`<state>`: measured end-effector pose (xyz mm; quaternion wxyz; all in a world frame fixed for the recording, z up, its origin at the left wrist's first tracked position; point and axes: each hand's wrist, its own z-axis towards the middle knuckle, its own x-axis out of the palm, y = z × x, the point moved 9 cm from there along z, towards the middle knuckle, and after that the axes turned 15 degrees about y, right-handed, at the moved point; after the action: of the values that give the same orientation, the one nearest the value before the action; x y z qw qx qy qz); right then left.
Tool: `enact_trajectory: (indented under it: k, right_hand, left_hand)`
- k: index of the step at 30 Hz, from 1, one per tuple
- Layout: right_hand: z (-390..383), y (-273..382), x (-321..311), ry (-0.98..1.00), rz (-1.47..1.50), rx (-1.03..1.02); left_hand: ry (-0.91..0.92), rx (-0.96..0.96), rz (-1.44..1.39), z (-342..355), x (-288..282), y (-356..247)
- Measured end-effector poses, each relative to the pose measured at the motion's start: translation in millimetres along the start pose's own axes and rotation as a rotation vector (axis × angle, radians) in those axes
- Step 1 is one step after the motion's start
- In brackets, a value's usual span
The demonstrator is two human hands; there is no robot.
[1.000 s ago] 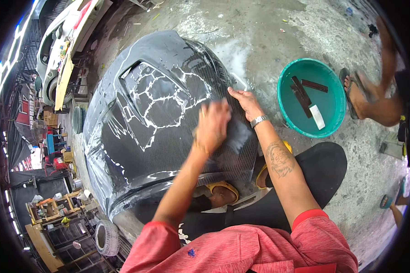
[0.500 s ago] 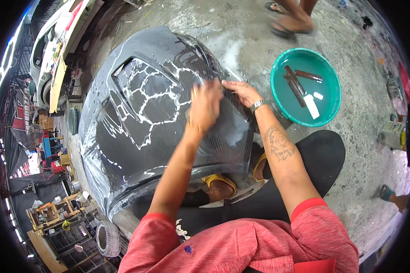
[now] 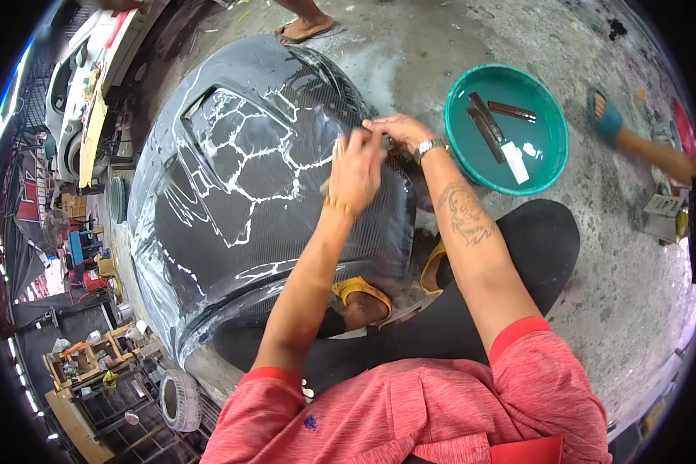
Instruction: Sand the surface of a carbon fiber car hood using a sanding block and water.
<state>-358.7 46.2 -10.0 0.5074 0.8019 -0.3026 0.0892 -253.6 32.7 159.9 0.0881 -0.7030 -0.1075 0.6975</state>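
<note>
Since the earlier frame, the left hand (image 3: 357, 166) had shifted up along the hood panel (image 3: 286, 224) toward its right border, and now met or overlapped the right hand (image 3: 404, 133) (blur; contact not confirmed). A co-worker's sandaled foot (image 3: 305, 29) had gone from beyond the green basin (image 3: 450, 120) to the panel's far edge; a foot in a blue-green sandal (image 3: 607, 120) had come up to the right of the basin. Reading: the handling had likely drawn in to one short stretch of border.

Head view, the only one. The black panel sat low in front of the person, with branching white lines (image 3: 297, 182) across its middle. Left hand: fingers bent and close together, smeared; could not tell whether anything was pinched. Right hand: thumb laid out at the border, other fingers mostly hidden; could not tell what they gripped, if anything.

Surroundings: the basin stood on the floor (image 3: 626, 209) to the right of the panel, with water, dark brown strips (image 3: 512, 111) and a white block (image 3: 514, 162) inside. A tyre (image 3: 185, 402) stood at lower left.

Obstructions: the hands hid the border beneath them; the left forearm (image 3: 305, 290) crossed the panel's near part; yellow clogs (image 3: 363, 290) sat close by its near edge.
</note>
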Motion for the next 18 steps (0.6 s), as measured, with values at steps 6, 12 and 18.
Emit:
enact_trajectory:
  k: [6,12,18]
  right_hand:
    - [-12.2,3.0,-12.3,-0.013,-0.166,0.059]
    - [-7.9,13.3,-14.5,-0.009,-0.215,0.018]
    - [-6.2,19.3,-7.6,-0.091,-0.271,-0.001]
  left_hand:
    - [0.099,0.046,-0.025,-101.2,33.5,-57.0]
    - [0.091,0.145,0.091,-30.6,25.7,-52.0]
    - [0.179,0.054,0.056,-86.4,40.0,-68.2]
